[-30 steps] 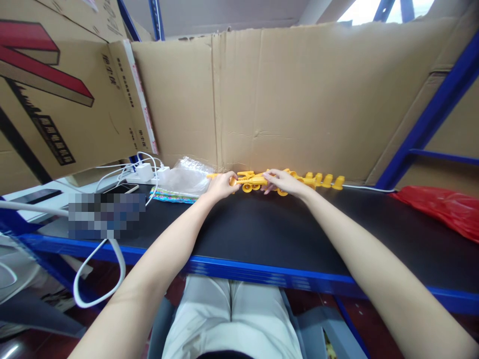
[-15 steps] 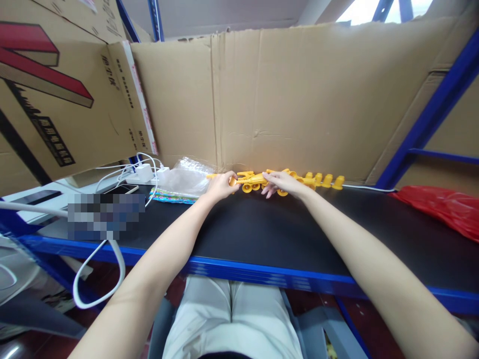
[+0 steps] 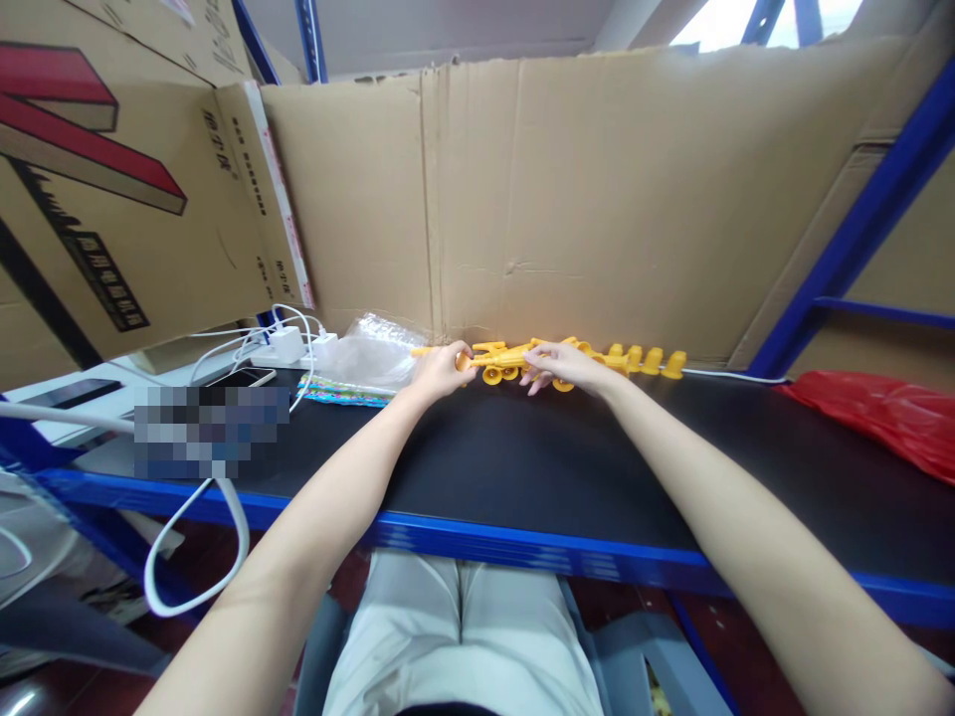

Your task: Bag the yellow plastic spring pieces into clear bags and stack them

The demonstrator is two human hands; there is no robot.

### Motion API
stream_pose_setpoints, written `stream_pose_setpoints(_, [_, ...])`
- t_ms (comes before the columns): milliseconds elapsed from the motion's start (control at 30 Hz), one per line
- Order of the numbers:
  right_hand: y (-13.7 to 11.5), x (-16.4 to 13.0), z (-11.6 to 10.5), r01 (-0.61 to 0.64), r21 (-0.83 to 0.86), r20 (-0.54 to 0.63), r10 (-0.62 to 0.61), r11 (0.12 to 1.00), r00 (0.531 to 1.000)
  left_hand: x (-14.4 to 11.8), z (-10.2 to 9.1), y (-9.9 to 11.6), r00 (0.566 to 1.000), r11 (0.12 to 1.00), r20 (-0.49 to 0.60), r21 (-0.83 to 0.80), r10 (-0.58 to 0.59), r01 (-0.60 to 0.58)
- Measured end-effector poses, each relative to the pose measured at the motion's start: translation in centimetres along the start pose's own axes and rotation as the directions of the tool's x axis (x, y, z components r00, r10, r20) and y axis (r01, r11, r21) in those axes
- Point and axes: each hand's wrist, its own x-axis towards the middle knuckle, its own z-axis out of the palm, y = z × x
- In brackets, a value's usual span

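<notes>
Left of the left hand [image 3: 442, 371], a clear bag [image 3: 373, 356] lies, perhaps to leave room. This hand pinches a yellow round part [image 3: 464, 364], seemingly to steady it. Between both hands is a long yellow piece [image 3: 508, 357], its right end held by the right hand [image 3: 563, 366], probably for alignment. Beyond, yellow cups [image 3: 655, 360] stand in row, within easy reach.

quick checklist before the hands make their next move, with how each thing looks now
1. Left hand holding a yellow part: ok, its fingers are at it.
2. Right hand secure on the long yellow piece: cannot tell, grip partly hidden.
3. Yellow cups at right standing: ok.
4. Clear bag apart from left hand: cannot tell, they nearly overlap in view.
5. Red bag away from both hands: ok.
</notes>
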Motion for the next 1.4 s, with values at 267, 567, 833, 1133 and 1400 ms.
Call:
stream_pose_setpoints(267, [0.1,-0.2,-0.2,-0.010,0.013,0.038,0.010,1.000,0.999,-0.1,-0.1,0.1,1.000,1.000,0.022,0.018,-0.012,0.011])
stream_pose_setpoints(567, [0.3,-0.1,0.0,0.025,0.032,0.070,-0.027,0.999,0.997,-0.3,-0.6,0.7,0.999,0.998,0.032,0.055,-0.012,0.010])
stream_pose_setpoints(833, [0.2,-0.2,0.2,0.008,0.021,0.068,-0.009,1.000,0.998,-0.3,-0.5,0.7,1.000,0.997,0.024,0.078,-0.014,0.012])
stream_pose_setpoints(1133, [1.3,0.7,0.7,-0.048,0.087,0.017,0.047,0.995,0.999,-0.2,-0.7,0.9,1.000,0.995,0.015,0.097,-0.006,0.005])
stream_pose_setpoints(1400, [0.6,0.3,0.7,0.053,0.025,0.018,-0.053,0.998,0.998,-0.1,-0.7,0.7,0.998,0.993,0.038,0.110,-0.042,0.038])
